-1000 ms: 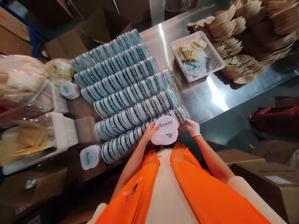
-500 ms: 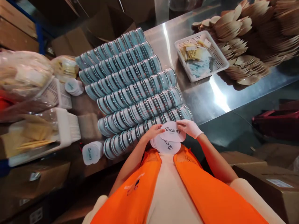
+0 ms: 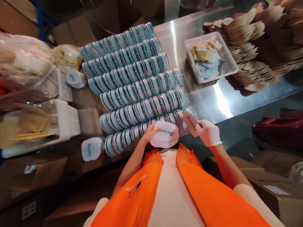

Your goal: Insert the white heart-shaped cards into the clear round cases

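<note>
My bare left hand (image 3: 149, 133) is closed on a stack of round white cards (image 3: 165, 135) printed with "beauty", held in front of my chest. My right hand (image 3: 208, 131), in a white glove, pinches a single round card (image 3: 189, 124) by its edge, tilted and shaded, over the front right end of the rows. Close beyond both hands lie several slanting rows of round clear-lidded containers (image 3: 144, 104), standing on edge and packed tightly together.
A white basket (image 3: 228, 64) of small packets stands on the metal table (image 3: 203, 97), beside piled wooden spoons (image 3: 254, 75). At left are more card stacks (image 3: 91, 148) (image 3: 75, 78) and white baskets (image 3: 74, 119) with bagged goods. Cardboard boxes (image 3: 272, 186) stand at the lower right.
My right hand has moved right, taking one card away from the stack and turning it. My left hand keeps hold of the other cards. The view has shifted slightly.
</note>
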`<state>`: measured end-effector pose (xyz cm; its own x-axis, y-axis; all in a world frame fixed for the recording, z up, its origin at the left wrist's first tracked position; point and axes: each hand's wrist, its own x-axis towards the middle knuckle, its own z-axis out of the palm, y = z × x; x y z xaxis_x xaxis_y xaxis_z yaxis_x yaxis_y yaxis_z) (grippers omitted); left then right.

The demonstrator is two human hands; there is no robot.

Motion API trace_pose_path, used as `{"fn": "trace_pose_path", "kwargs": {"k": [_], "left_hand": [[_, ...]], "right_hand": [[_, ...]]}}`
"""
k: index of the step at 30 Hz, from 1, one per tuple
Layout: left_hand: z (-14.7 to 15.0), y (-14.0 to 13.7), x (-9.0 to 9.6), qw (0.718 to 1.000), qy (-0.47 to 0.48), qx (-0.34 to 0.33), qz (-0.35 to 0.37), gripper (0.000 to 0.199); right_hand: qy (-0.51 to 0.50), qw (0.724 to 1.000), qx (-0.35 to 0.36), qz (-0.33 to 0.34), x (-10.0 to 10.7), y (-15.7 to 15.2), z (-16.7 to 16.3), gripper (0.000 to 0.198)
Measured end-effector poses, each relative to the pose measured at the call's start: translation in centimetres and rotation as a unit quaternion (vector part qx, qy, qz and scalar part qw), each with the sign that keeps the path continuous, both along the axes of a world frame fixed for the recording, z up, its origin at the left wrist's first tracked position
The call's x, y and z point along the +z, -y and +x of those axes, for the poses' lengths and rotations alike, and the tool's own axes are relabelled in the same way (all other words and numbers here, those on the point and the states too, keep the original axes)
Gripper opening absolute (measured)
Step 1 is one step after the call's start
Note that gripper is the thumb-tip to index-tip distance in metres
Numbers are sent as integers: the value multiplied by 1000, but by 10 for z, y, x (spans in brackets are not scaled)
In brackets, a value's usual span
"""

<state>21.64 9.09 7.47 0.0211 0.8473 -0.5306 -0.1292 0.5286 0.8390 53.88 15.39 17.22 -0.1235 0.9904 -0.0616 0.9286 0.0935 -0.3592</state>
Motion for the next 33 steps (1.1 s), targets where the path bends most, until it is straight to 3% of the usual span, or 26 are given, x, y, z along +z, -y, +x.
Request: {"fn": "trace_pose_path", "kwargs": {"k": [4, 8, 13, 17, 21, 24, 27, 30, 33], "left_hand": [[-5, -4, 2, 1000, 13, 13, 7, 68], [-6, -3, 4, 999, 28, 30, -3, 69], [-7, -1, 2, 998, 58, 35, -10, 70], [-9, -3, -1, 998, 61, 32, -8, 70], [-11, -7, -4, 999, 44, 26, -3, 69], [-12, -8, 0, 999, 42, 18, -6, 70], [-12, -8, 8, 999, 47, 0, -1, 69], [-9, -8, 15, 998, 49, -39, 9, 66], [-6, -6, 17, 996, 43, -75, -5, 65]], "right_hand": [[76, 996, 33, -46, -3, -17, -23, 27], [66, 992, 48, -97, -46, -33, -40, 29], [-47, 995, -32, -80, -111, -15, -50, 33], [-168, 979, -98, -63, -135, 6, -51, 42], [-208, 965, -45, -154, -128, 9, -39, 51], [-177, 977, -44, -113, -106, 12, -32, 42], [-225, 970, -21, -88, -79, 12, -38, 42], [-270, 954, 74, -112, -53, 4, -47, 44], [-217, 955, 202, -26, -30, 2, -49, 37]]}}
